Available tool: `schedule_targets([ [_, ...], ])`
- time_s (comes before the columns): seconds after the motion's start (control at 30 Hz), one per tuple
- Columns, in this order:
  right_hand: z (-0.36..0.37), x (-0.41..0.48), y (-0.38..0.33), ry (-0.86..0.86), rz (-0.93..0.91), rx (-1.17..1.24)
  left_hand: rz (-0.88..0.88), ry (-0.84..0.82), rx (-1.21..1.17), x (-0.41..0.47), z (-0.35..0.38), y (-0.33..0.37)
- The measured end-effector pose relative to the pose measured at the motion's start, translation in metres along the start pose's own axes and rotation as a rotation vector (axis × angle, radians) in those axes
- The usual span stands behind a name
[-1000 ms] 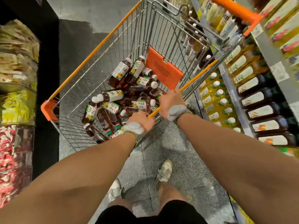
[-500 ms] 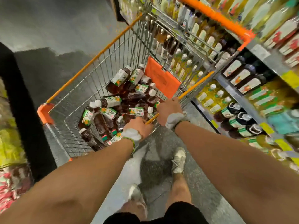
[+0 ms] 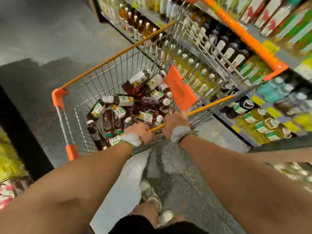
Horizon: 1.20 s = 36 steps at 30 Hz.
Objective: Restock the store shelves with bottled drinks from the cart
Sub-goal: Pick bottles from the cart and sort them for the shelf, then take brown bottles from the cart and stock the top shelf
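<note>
Bottles (image 3: 124,100) lie jumbled in cart (image 3: 58,97), caps seemingly pointing every way.

A grey speckled floor (image 3: 177,166) ran down the aisle. Near the bottom, pale sneakers (image 3: 148,191) stood on it below black shorts (image 3: 143,225). At left, a black upright panel (image 3: 22,132) stood beside blurred yellow-green packets (image 3: 8,157) and pink packets (image 3: 8,193).
</note>
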State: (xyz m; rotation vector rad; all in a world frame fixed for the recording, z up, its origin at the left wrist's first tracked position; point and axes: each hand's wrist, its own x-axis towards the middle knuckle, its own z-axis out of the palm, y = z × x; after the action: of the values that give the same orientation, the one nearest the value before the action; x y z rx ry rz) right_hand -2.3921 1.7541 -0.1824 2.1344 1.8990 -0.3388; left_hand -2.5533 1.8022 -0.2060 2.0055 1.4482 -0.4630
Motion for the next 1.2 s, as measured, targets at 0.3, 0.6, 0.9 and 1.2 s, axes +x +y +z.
schedule_targets([
  [0.3,0.032,-0.084,0.016,-0.019,0.109,0.064,0.139,-0.034,0.133,-0.037,0.039,0.021],
  [0.6,0.04,-0.142,0.042,-0.092,0.285,0.255,0.313,-0.097,0.239,-0.044,0.061,0.064],
  [0.9,0.035,-0.129,0.07,-0.164,0.464,0.388,0.443,-0.157,0.385,-0.003,0.043,0.11],
  [1.2,0.022,-0.075,0.08,-0.125,0.557,0.5,0.586,-0.12,0.527,0.06,-0.005,0.134],
])
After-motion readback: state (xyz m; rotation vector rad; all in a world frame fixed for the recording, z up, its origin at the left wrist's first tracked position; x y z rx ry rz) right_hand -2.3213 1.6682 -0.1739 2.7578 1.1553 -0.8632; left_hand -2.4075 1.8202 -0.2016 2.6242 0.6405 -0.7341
